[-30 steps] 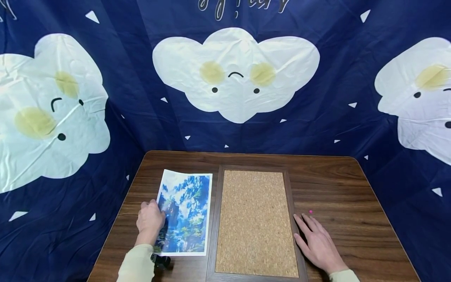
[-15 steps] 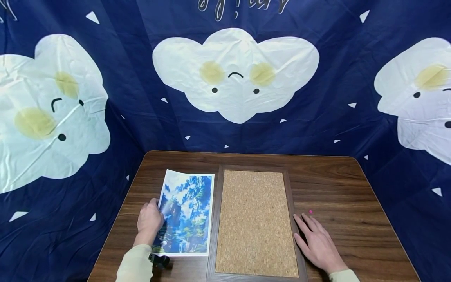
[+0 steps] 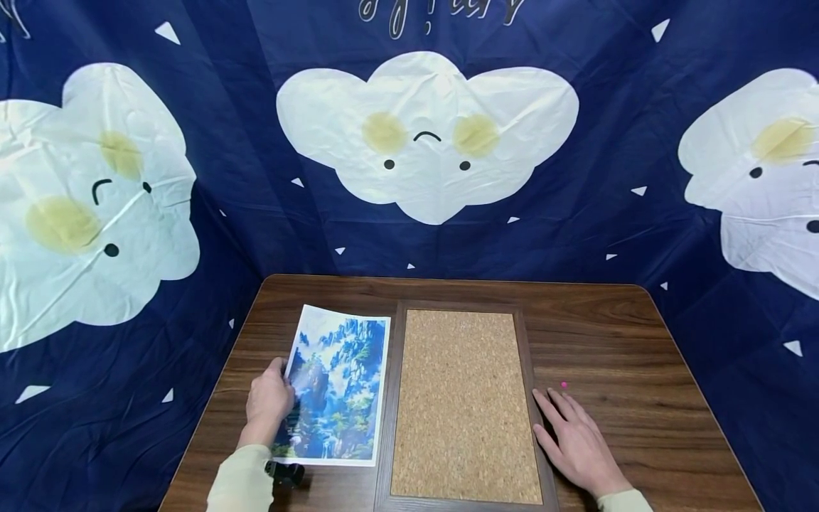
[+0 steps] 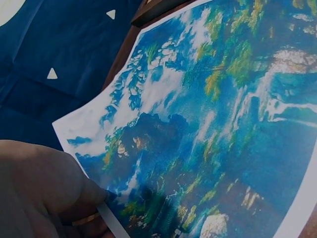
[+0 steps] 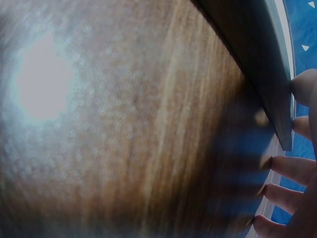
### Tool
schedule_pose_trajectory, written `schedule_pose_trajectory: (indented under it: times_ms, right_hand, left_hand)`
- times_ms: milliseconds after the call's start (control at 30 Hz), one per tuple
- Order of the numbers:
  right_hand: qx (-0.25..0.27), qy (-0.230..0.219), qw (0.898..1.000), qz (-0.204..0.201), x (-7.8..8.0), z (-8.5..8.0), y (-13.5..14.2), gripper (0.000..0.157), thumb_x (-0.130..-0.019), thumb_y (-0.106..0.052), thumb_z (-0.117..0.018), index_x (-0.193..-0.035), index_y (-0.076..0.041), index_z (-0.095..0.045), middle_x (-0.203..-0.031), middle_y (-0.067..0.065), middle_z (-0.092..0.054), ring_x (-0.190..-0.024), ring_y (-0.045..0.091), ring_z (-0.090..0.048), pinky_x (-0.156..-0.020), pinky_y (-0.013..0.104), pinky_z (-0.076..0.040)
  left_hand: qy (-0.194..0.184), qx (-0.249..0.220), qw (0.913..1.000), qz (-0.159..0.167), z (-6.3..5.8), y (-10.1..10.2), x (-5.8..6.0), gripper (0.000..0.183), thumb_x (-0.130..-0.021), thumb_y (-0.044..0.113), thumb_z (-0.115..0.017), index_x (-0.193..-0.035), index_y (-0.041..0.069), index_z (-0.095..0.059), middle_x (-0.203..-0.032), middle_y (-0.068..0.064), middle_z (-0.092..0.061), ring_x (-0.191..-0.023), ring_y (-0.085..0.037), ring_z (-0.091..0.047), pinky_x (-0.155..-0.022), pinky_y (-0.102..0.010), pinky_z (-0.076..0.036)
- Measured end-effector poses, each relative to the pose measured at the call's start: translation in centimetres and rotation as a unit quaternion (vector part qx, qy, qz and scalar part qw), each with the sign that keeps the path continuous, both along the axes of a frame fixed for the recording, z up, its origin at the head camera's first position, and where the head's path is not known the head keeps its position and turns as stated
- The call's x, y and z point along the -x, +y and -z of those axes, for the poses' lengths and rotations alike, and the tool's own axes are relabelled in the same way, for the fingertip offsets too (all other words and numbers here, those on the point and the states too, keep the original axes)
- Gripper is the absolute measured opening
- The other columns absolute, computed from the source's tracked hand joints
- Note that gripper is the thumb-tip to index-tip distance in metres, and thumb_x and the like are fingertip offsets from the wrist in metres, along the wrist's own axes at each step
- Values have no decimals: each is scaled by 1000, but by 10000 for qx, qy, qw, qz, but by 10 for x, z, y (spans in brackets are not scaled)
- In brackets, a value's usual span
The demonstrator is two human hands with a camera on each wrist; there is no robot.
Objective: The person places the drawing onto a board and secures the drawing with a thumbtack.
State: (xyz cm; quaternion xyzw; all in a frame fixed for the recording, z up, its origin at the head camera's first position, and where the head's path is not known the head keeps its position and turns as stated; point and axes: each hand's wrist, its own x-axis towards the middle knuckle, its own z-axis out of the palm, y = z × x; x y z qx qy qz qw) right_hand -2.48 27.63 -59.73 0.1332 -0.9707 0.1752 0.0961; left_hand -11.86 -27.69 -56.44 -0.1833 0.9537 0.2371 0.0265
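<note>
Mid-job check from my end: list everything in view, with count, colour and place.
printed landscape sheet: 1, blue-green with white border, left of the corkboard
framed corkboard: 1, tan in brown frame, mid-table
small round item: 1, pink, right of the corkboard
table: 1, brown, beneath these
backdrop: piece count unclear, navy with white clouds, around the table
device: 1, black, at left cuff
sleeves: 2, pale, bottom edge
left hand: 1, bare, pinching the sheet's left edge
right hand: 1, bare, at the corkboard's right edge

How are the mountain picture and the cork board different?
The mountain picture is blue and white; the cork board is plain tan. The picture has a white border; the board has a brown frame. The picture bends; the board lies flat. Both are tall rectangles.
</note>
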Motion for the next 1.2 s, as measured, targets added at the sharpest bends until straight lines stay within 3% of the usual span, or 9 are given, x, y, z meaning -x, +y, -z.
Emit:
schedule_pose_trajectory:
  times_ms: [333,533,1200]
  right_hand:
    - [17,0,10000,10,0,0,0,56,-99,-29,-70,-151,-13,-56,-145,26,-58,-133,51,-52,-105,65,-42]
    - [28,12,10000,12,0,0,0,56,-99,-29,-70,-151,-13,-57,-145,26,-58,-133,50,-52,-105,65,-42]
    - [17,-151,9999,75,-1,0,-1,56,-101,-31,-68,-153,-13,-55,-146,26,-57,-135,51,-51,-106,65,-42]
  left_hand:
    - [94,-186,9996,205,3,-8,1,35,-97,-2,-54,-132,-2,-55,-97,-23,-68,-90,-46,-65,-79,-62,-51]
    - [170,-406,9986,283,1,-10,1,35,-98,-4,-54,-133,-5,-54,-98,-25,-68,-91,-46,-64,-83,-61,-51]
    - [73,-779,9969,-17,-2,-18,-2,30,-103,2,-52,-133,-3,-55,-108,-25,-63,-102,-45,-56,-93,-62,-44]
